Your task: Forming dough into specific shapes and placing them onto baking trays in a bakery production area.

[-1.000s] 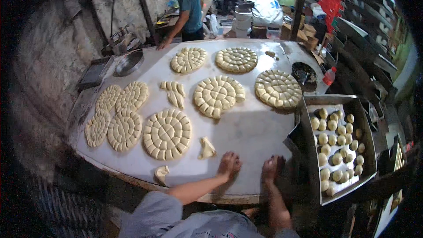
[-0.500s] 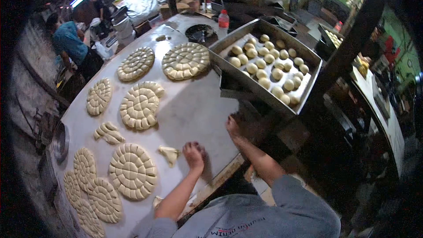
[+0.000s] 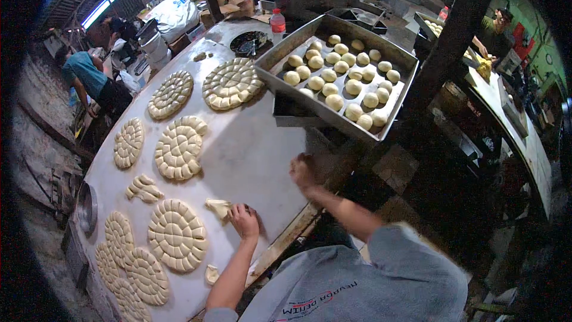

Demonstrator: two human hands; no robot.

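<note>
Grey short-sleeved fabric shirt (image 3: 363, 274), worn on person: dark capital lettering with red marks | Bulging white plastic sack (image 3: 171, 18), background: blue print, too small to read

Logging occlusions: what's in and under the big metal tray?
The big metal tray holds round pale dough balls. Below its left side, part of what looks like another tray shows; the rest of that one is covered.
</note>
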